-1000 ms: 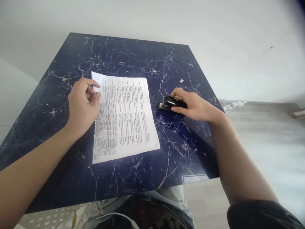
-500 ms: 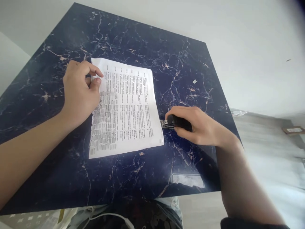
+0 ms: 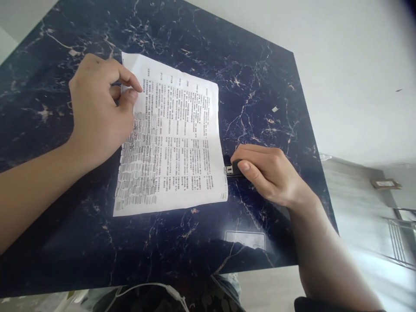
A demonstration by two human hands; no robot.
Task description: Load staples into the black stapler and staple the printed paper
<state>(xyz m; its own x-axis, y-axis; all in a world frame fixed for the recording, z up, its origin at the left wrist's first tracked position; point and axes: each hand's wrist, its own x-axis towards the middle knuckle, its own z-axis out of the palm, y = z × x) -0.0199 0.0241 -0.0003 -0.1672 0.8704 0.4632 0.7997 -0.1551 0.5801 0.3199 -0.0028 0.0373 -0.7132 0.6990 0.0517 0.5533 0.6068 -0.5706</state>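
A printed paper sheet (image 3: pixel 182 143), with text and a grey scribbled-looking block at its lower left, lies on the dark blue marbled table (image 3: pixel 182 242). My left hand (image 3: pixel 100 99) has its fingers curled at the sheet's upper left edge, thumb and forefinger close together over the paper. At the opposite edge, my right hand (image 3: pixel 266 173) is wrapped around a black stapler (image 3: pixel 238 168), its thumb lying on top. The stapler's metal front end meets the sheet's right edge near the lower corner. Most of the stapler's body is hidden by the fingers.
A small pale scrap (image 3: pixel 275 109) lies on the table right of the sheet. Near the front edge is a framed, bright rectangular patch (image 3: pixel 245 239). A white cable (image 3: pixel 156 284) hangs below the table's front edge. A wall stands behind the table.
My right thumb has shifted from the stapler's lower side onto its top. The sheet appears slightly larger and turned as the view has moved. My left hand keeps its place on the sheet.
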